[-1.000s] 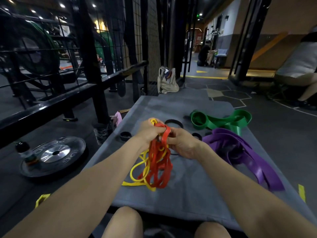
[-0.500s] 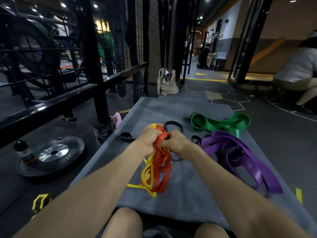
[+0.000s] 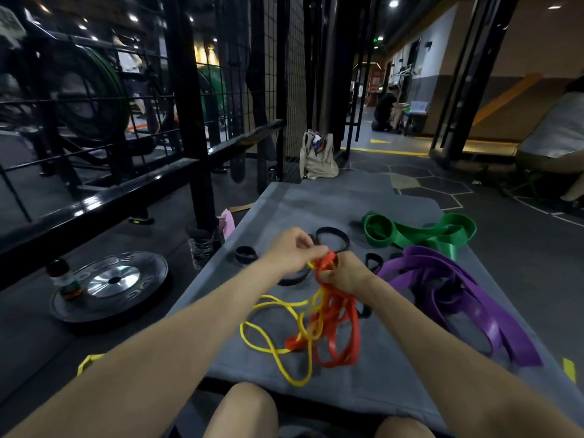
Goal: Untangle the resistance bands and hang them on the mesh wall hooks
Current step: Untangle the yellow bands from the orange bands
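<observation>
A tangle of a red band point(image 3: 339, 330) and a thin yellow band point(image 3: 271, 336) hangs from both my hands over the grey mat point(image 3: 316, 210). My left hand point(image 3: 292, 251) pinches the top of the tangle from the left. My right hand point(image 3: 347, 273) grips the red loops from the right. The lower loops lie spread on the mat. A green band point(image 3: 420, 232) and a purple band point(image 3: 467, 305) lie on the mat to the right. The mesh wall point(image 3: 294, 90) stands ahead at the left; no hooks are visible on it.
Small black bands point(image 3: 331, 237) lie on the mat behind my hands. A weight plate point(image 3: 110, 286) with a bottle point(image 3: 63, 278) on it sits on the floor at left, beside a black rack rail point(image 3: 126, 191). A beige bag point(image 3: 317, 156) leans by the mesh. People sit far back and at right.
The yellow band's loops have dropped and spread out to the left on the mat. My hands stayed close together on top of the tangle, my left hand opening slightly to a pinch.
</observation>
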Demonstrator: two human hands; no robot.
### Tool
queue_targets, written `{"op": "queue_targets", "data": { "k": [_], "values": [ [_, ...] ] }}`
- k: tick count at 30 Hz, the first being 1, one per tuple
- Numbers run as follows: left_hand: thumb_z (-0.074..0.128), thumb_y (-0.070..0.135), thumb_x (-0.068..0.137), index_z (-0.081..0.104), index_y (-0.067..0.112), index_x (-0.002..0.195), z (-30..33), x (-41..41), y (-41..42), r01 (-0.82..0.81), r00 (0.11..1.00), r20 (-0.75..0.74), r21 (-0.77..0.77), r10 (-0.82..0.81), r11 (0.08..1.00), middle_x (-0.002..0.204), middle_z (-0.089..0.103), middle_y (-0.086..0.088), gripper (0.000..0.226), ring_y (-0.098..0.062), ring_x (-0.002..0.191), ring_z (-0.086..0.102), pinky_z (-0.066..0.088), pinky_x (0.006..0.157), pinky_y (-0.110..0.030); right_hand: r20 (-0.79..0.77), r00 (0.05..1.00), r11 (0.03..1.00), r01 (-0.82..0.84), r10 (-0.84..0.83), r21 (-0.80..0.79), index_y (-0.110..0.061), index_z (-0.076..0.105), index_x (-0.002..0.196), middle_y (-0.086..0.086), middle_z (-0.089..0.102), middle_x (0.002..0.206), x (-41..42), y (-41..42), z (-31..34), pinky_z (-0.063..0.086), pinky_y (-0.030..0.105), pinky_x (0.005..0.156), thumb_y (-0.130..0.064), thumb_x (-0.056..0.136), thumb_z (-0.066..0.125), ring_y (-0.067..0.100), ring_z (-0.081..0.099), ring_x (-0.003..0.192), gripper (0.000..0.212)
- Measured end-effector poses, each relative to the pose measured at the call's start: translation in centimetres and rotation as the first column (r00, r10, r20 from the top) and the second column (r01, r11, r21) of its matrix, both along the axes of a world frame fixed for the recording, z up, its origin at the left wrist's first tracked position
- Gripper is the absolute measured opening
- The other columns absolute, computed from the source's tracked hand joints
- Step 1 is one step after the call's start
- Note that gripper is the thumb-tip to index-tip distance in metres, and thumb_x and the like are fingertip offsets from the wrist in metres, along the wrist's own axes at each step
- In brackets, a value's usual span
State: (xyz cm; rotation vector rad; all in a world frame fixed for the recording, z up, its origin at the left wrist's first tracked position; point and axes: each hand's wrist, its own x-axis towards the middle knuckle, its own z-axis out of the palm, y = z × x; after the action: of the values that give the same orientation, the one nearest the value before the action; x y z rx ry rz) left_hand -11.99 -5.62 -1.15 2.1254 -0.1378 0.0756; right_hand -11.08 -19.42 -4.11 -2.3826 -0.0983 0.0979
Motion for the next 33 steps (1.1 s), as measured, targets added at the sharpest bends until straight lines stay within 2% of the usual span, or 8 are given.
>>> {"op": "queue_targets", "data": {
  "k": [4,8,12,16,20,22,28,33],
  "values": [
    [0.061,0.029,0.088,0.046,0.014,0.081,-0.8,-0.5,-1.1,-0.052,0.984,0.174,0.437,-0.028,0.898,0.084,0.053,-0.006,0.023,-0.028,0.087,0.055,0.035,0.067,-0.032,0.049,0.998,0.991,-0.03,0.037,-0.132,-0.012,0.053,0.065,0.008,0.055,0.067,-0.2,1.0,0.6,0.033,0.025,0.053,-0.021,0.082,0.061,0.019,0.053,0.072,0.021],
    [0.048,0.001,0.088,0.053,-0.004,0.107,-0.2,-1.0,-2.0,-0.075,0.981,0.18,0.686,-0.069,0.724,0.111,0.056,-0.021,0.02,-0.039,0.103,0.057,0.042,0.075,-0.04,0.034,0.999,0.988,-0.021,0.026,-0.155,-0.002,0.063,0.104,0.019,0.064,0.105,-0.3,1.2,0.1,0.037,0.027,0.071,-0.026,0.085,0.062,0.032,0.06,0.102,0.031],
    [0.05,0.004,0.082,0.045,0.001,0.064,0.7,-1.0,-1.0,-0.092,0.992,0.126,0.536,0.028,0.839,0.089,0.062,-0.031,0.019,-0.043,0.088,0.06,0.046,0.068,-0.046,0.049,0.999,0.992,-0.016,0.022,-0.126,-0.009,0.055,0.069,0.011,0.055,0.072,-0.5,1.7,0.6,0.033,0.027,0.05,-0.025,0.084,0.06,0.023,0.055,0.074,0.023],
    [0.051,0.013,0.093,0.055,-0.004,0.07,-0.1,1.2,1.7,-0.11,0.985,-0.112,0.184,0.132,0.977,0.08,0.062,-0.023,0.028,-0.035,0.088,0.066,0.054,0.073,-0.04,0.159,0.987,0.995,-0.048,0.034,0.088,-0.013,0.044,0.063,0.0,0.043,0.059,-0.8,1.3,1.2,0.029,0.028,0.052,-0.011,0.081,0.061,0.011,0.044,0.055,0.025],
    [0.052,0.019,0.094,0.062,-0.004,0.091,-3.6,1.0,3.8,-0.031,0.966,-0.24,0.262,0.096,0.965,0.097,0.065,-0.023,0.025,-0.027,0.084,0.069,0.052,0.074,-0.04,0.152,0.955,0.786,0.112,-0.253,0.609,-0.018,0.039,0.052,-0.005,0.038,0.047,0.3,0.4,3.1,0.032,0.025,0.048,-0.003,0.082,0.058,0.007,0.038,0.044,0.038],
    [0.05,0.019,0.093,0.056,0.005,0.083,-4.1,0.6,3.2,0.051,0.966,-0.254,0.341,0.04,0.939,0.086,0.06,-0.019,0.018,-0.025,0.076,0.068,0.051,0.067,-0.037,0.157,0.934,0.731,0.139,-0.321,0.668,-0.018,0.037,0.051,-0.003,0.038,0.048,1.0,0.5,4.7,0.031,0.025,0.048,-0.006,0.082,0.059,0.01,0.037,0.046,0.04],
    [0.046,0.025,0.096,0.048,0.004,0.13,-2.5,1.5,2.8,0.107,0.968,-0.242,0.63,0.064,0.769,0.125,0.058,-0.018,0.04,-0.031,0.114,0.056,0.043,0.087,-0.033,-0.041,0.875,0.328,0.224,-0.483,0.918,-0.014,0.044,0.08,0.004,0.049,0.077,3.1,-0.7,9.6,0.046,0.034,0.064,-0.018,0.089,0.056,0.017,0.051,0.066,0.016],
    [0.047,0.02,0.094,0.055,0.001,0.122,-4.1,1.9,4.4,0.149,0.944,-0.314,0.678,0.101,0.72,0.123,0.061,-0.016,0.035,-0.031,0.111,0.058,0.045,0.089,-0.033,-0.152,0.827,0.129,0.26,-0.541,0.957,-0.01,0.044,0.091,0.005,0.051,0.076,3.8,-2.8,12.7,0.047,0.037,0.067,-0.019,0.09,0.056,0.02,0.053,0.066,0.015]
  ]
}}
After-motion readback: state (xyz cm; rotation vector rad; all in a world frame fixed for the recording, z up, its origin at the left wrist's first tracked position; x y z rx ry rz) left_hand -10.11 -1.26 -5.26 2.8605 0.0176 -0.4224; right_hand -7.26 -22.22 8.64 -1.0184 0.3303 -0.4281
